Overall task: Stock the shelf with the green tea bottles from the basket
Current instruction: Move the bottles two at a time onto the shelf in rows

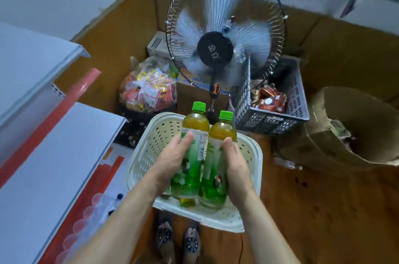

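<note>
two green tea bottles stand side by side over the cream basket, their sides touching, green caps pointing away toward the fan. the left bottle is held by the left hand, whose fingers curl around its labelled side from the left. the right bottle is held by the right hand, which wraps its right side, thumb up near the amber shoulder. both hands are clamped on their bottles, and the bottle bases hang above the basket's near edge; whether they touch the basket floor cannot be told. no other bottles show through the basket's perforated walls.

the basket sits on a brown floor, just ahead of a pair of patterned sandals. to its left stands a white shelf with red trim, its boards bare on top; clear cups lie on a lower level near its front edge. beyond the basket's far edge stands a floor fan, blades blurred. left of the fan's pole is a clear bag of snack packets; right of it, a grey crate holding brown cartons. further right lies an open cardboard box.
</note>
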{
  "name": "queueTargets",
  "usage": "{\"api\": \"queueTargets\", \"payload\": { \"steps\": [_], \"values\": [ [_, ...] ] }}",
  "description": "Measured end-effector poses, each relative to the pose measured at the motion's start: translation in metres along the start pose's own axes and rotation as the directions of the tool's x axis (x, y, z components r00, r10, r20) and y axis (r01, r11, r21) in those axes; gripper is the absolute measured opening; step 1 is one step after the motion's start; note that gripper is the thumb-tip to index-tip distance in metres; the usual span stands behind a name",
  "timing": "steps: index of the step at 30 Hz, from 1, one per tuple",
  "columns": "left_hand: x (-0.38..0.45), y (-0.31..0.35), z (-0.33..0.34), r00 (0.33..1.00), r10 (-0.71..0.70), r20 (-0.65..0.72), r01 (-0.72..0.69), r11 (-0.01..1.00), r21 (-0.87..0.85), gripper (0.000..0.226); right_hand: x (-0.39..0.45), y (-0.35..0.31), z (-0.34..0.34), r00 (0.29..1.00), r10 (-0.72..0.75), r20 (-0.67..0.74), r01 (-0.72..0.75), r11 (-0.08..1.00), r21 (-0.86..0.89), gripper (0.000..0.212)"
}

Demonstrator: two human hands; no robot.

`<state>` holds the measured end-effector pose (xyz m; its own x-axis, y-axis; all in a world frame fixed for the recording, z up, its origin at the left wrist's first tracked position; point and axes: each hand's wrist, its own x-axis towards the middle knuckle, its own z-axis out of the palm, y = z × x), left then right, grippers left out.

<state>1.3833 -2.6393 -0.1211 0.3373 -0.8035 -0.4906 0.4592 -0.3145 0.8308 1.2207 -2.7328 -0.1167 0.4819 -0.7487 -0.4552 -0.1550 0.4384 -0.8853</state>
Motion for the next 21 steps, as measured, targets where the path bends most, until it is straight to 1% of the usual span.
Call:
{"api": "queueTargets", "payload": {
  "steps": [2, 4, 6, 9, 11, 13, 16, 19, 21],
  "values": [
    [-0.008, 0.007, 0.0, 1.0, -0.018, 0.003, 0.018, 0.998, -0.062, 0.063, -0.004, -0.01, -0.001, 0.997, 0.047, 0.059, -0.055, 0.988, 0.142, 0.065],
    [-0.016, 0.014, -0.002, 1.0, 0.008, -0.003, -0.009, 0.994, -0.108, 0.061, -0.01, -0.022, -0.001, 0.989, 0.046, 0.14, -0.079, 0.966, 0.247, 0.06],
    [-0.027, 0.023, -0.001, 0.999, 0.047, -0.001, -0.047, 0.989, -0.141, 0.055, -0.014, -0.028, -0.003, 0.985, 0.029, 0.173, -0.077, 0.957, 0.279, 0.054],
    [-0.045, 0.035, 0.0, 0.993, 0.115, -0.03, -0.118, 0.984, -0.136, 0.048, -0.014, -0.029, -0.002, 0.987, 0.012, 0.161, -0.059, 0.954, 0.294, 0.048],
    [-0.053, 0.038, -0.002, 0.989, 0.144, -0.032, -0.147, 0.976, -0.16, 0.044, -0.016, -0.031, 0.003, 0.983, -0.041, 0.18, -0.004, 0.971, 0.241, 0.047],
    [-0.063, 0.041, 0.0, 0.987, 0.16, -0.034, -0.163, 0.971, -0.176, 0.047, -0.018, -0.031, 0.004, 0.979, -0.085, 0.187, 0.051, 0.983, 0.178, 0.051],
    [-0.077, 0.042, 0.004, 0.977, 0.208, -0.035, -0.211, 0.963, -0.169, 0.052, -0.027, -0.035, 0.009, 0.957, -0.099, 0.272, 0.057, 0.986, 0.158, 0.05],
    [-0.088, 0.043, 0.002, 0.963, 0.233, -0.136, -0.253, 0.954, -0.159, 0.057, -0.033, -0.043, 0.016, 0.942, -0.122, 0.313, 0.096, 0.991, 0.095, 0.053],
    [-0.095, 0.044, -0.002, 0.958, 0.237, -0.164, -0.26, 0.956, -0.137, 0.057, -0.037, -0.049, 0.025, 0.929, -0.146, 0.34, 0.137, 0.989, 0.051, 0.053]
  ]
}}
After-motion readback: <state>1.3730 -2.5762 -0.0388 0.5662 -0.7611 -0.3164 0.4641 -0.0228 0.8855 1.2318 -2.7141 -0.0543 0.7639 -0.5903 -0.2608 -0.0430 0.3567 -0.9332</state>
